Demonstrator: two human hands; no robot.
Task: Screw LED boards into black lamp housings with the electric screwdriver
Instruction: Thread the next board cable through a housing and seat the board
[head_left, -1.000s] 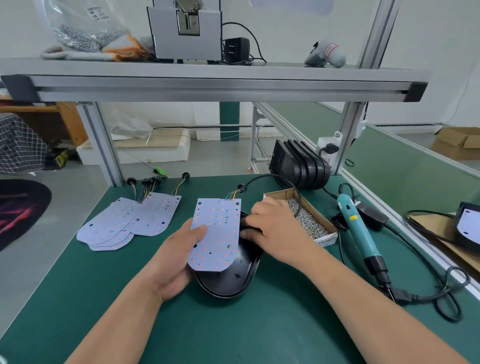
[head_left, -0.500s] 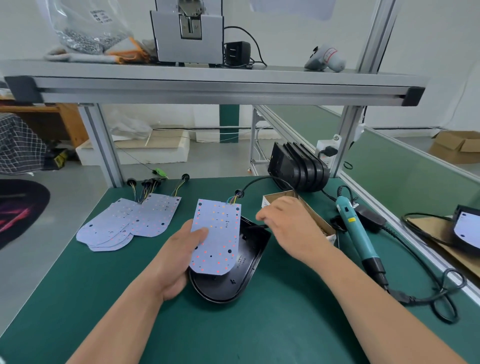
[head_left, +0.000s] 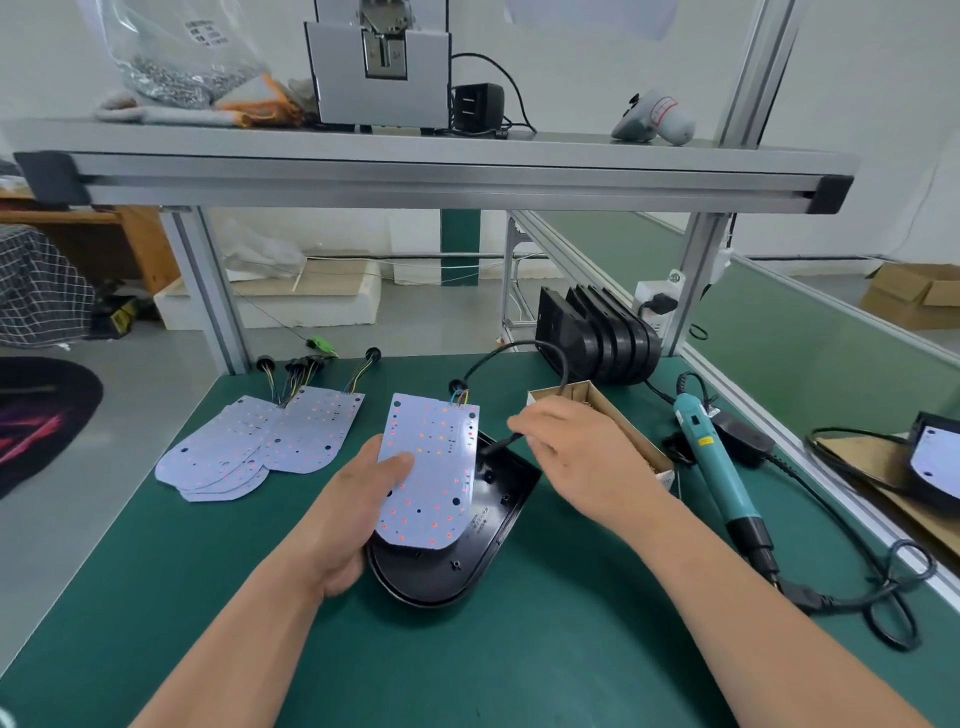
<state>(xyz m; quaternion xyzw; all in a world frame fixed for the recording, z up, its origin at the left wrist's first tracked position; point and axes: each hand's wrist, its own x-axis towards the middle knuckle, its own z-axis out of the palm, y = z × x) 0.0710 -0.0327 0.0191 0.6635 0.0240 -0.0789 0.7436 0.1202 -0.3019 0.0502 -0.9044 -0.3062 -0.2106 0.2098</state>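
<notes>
**Left hand holds an LED board over a black housing; right hand pinches its cable**

A person's two bare forearms reach over a green tabletop (head_left: 519, 665). The left hand (head_left: 358, 519) has a closed grip on a white LED board (head_left: 436, 478): the thumb lies on the board's top face and the fingers curl beneath its left edge. The board is tilted, with its rounded end over a black lamp housing (head_left: 457, 571) that lies open side up on the tabletop, just in front of the left hand.

The right hand (head_left: 582, 462) hovers over the housing's far end, fingers curled. Its fingertips pinch a black cable (head_left: 519, 347), which loops up from the board's top edge and back down to the housing.

To the right an electric screwdriver (head_left: 717, 467) lies untouched beside a cardboard box of screws (head_left: 644, 441). Spare LED boards (head_left: 260, 447) are fanned at the left, and more black housings (head_left: 597, 338) stand stacked at the back.
</notes>
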